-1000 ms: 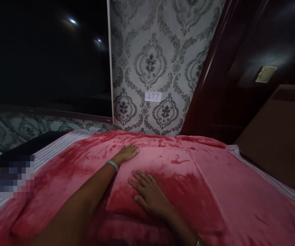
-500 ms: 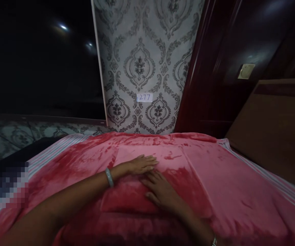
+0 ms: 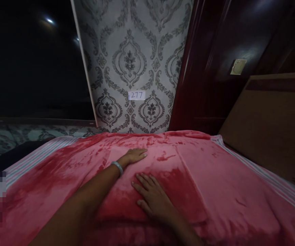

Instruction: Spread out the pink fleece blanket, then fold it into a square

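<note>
A folded pink plush piece of fabric (image 3: 178,191), roughly rectangular, lies in the middle of a pink plush blanket (image 3: 229,177). My left hand (image 3: 134,155), with a pale bangle (image 3: 117,167) at the wrist, rests on its far part, fingers stretched to the right. Nearer to me, my right hand (image 3: 153,196) lies flat on the same folded piece, fingers spread and pointing away. Neither hand grasps anything. Darker red patches show where the pile is brushed the other way.
A striped cloth (image 3: 42,153) shows under the blanket's sides. Behind are a dark screen (image 3: 34,68), patterned wallpaper (image 3: 129,61) with a paper label (image 3: 136,95) reading 277, and dark red wood panelling (image 3: 203,68). A brown board (image 3: 270,119) leans at the right.
My left hand has moved a little away from me, and the two hands are farther apart. My right hand lies slightly nearer to me. The view has turned slightly right.
</note>
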A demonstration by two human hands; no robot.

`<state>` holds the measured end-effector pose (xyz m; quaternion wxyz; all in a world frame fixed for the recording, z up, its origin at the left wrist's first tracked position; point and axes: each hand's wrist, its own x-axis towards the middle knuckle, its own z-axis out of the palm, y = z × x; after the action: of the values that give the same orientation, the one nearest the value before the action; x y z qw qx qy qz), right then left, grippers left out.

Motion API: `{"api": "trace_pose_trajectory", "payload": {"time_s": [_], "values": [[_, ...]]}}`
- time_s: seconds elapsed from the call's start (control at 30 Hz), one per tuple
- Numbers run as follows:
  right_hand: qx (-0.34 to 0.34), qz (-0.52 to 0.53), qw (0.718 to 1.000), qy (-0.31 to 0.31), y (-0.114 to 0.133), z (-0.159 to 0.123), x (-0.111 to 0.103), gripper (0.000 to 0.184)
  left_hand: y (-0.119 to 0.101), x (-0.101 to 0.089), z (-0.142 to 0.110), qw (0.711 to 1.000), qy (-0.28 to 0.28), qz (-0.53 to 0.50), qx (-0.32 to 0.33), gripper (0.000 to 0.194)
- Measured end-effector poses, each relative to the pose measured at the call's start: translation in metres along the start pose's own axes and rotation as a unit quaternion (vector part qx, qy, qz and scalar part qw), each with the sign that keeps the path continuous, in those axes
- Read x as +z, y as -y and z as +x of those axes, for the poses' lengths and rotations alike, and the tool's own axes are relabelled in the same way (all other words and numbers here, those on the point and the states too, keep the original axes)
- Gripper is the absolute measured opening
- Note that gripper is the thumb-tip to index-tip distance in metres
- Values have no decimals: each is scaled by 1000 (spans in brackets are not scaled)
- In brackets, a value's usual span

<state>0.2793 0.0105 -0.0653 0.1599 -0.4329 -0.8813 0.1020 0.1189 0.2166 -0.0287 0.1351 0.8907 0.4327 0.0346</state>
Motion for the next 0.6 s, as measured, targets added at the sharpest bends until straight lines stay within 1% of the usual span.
{"api": "trace_pose_trajectory", "payload": {"time_s": [0.2, 0.27, 0.37, 0.47, 0.53, 0.6], "values": [[0, 4, 1000, 1, 1, 2, -3, 58, -10, 8, -3, 997, -46, 48, -35, 66], [0, 2, 1000, -1, 3, 3, -5, 57, -16, 7, -4, 995, -58, 65, -54, 66], [4, 13, 1000, -5, 7, 4, -11, 59, -27, -3, -5, 993, -70, 77, -63, 68], [5, 37, 999, -30, 8, 3, -28, 62, -44, -14, -4, 995, -63, 73, -23, 68], [4, 35, 997, -66, 6, -2, -41, 56, -57, -17, -4, 997, -44, 62, 35, 65], [14, 13, 996, -86, 1, -9, -49, 51, -70, -14, -3, 994, -8, 44, 103, 61]]}}
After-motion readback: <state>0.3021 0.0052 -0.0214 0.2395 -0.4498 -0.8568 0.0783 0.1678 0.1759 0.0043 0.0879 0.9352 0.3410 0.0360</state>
